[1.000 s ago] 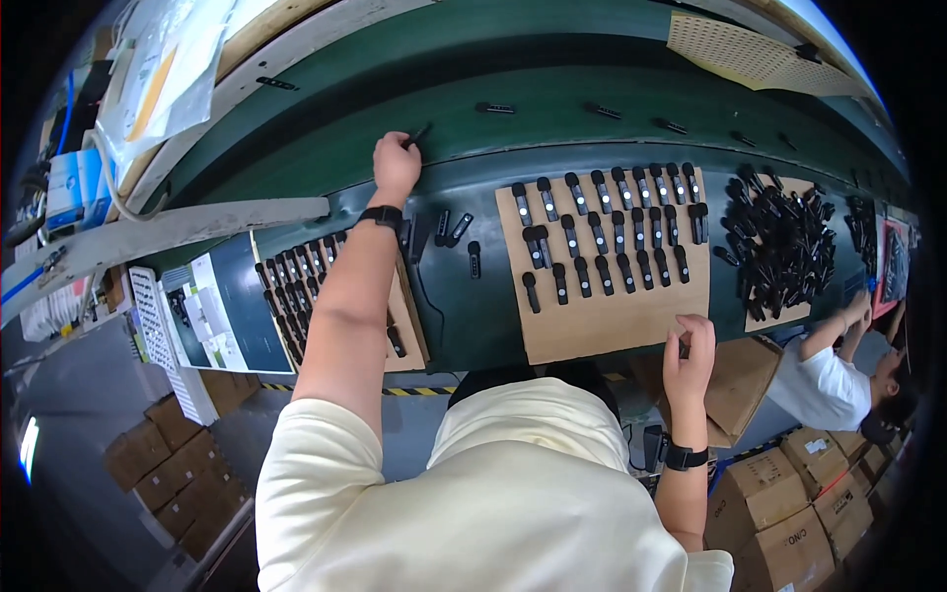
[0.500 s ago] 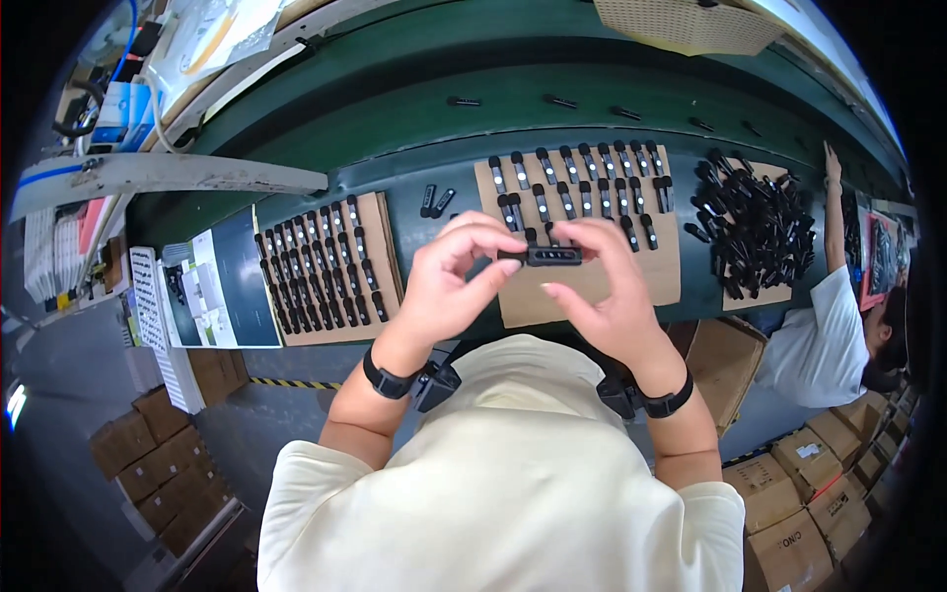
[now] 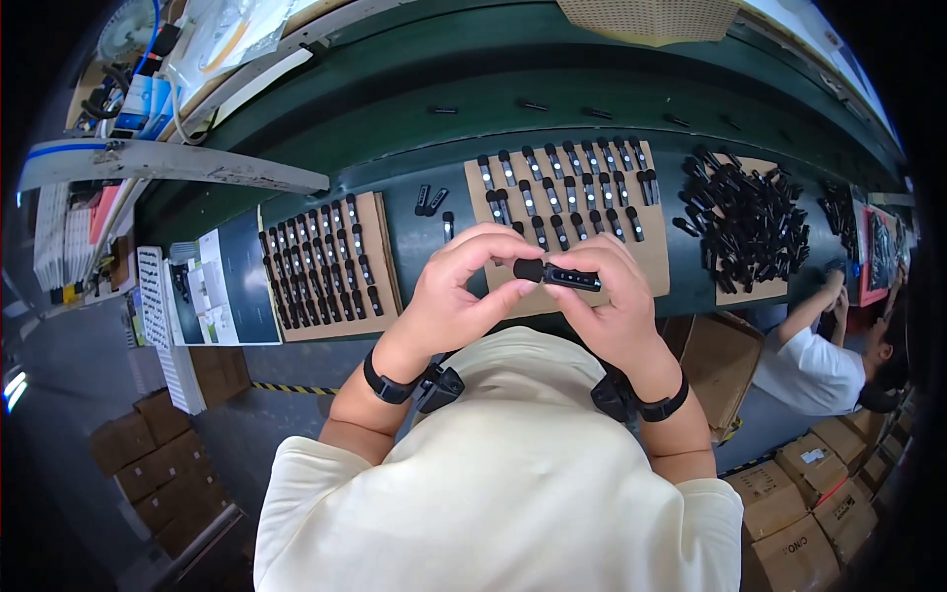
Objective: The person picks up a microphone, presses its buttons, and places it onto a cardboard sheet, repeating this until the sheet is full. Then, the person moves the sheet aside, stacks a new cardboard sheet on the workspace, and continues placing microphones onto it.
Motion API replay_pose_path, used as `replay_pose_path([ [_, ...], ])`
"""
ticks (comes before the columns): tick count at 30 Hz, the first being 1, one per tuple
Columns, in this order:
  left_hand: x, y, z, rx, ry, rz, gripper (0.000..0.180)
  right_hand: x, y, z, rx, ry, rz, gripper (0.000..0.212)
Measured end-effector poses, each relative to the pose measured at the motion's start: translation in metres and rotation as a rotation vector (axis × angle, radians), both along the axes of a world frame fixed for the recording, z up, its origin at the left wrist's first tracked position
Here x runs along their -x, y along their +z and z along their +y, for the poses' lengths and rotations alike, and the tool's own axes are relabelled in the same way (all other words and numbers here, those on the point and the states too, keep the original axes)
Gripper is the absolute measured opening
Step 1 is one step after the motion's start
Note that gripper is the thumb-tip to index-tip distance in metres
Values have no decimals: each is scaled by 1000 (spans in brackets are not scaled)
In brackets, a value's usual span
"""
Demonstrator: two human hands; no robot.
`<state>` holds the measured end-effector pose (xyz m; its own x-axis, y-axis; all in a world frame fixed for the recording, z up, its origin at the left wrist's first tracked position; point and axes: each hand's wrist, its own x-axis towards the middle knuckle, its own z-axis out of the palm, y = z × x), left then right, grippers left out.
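Over the near edge of the workbench I hold a small black clip-on microphone (image 3: 574,280) level between both hands. My left hand (image 3: 452,286) pinches its rounded black foam cap (image 3: 529,269) between thumb and fingers. On the other end, the thumb and fingers of my right hand (image 3: 621,314) are closed around the slim body. Cap and body meet end to end; whether they are joined I cannot tell. Just beyond my hands lies a cardboard sheet (image 3: 646,259) with rows of similar capped microphones (image 3: 570,195).
Another cardboard sheet (image 3: 387,314) with microphone rows lies left. Two loose black pieces (image 3: 431,201) and a single microphone (image 3: 448,226) sit between the sheets. A heap of microphones (image 3: 750,227) is at right, near a co-worker (image 3: 814,365). Several pieces lie on the green belt (image 3: 395,89).
My right hand has closed from loosely spread fingers onto the microphone's body, and the foam cap shows more plainly. The co-worker's outstretched arm has drawn back toward the bench.
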<state>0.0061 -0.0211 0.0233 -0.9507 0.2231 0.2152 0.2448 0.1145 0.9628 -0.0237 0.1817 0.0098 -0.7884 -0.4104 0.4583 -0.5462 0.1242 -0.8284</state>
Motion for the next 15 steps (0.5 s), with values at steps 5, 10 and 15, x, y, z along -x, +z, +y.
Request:
replay_pose_path([
  [5,2,-1,2,109,-4,86,26,-1,1,6,-23,-3,-1,28],
  [10,2,-1,4,146,38,204,26,-8,8,8,35,-9,-370,33],
  [15,2,0,6,199,73,185,27,-3,2,15,-45,20,-308,37],
])
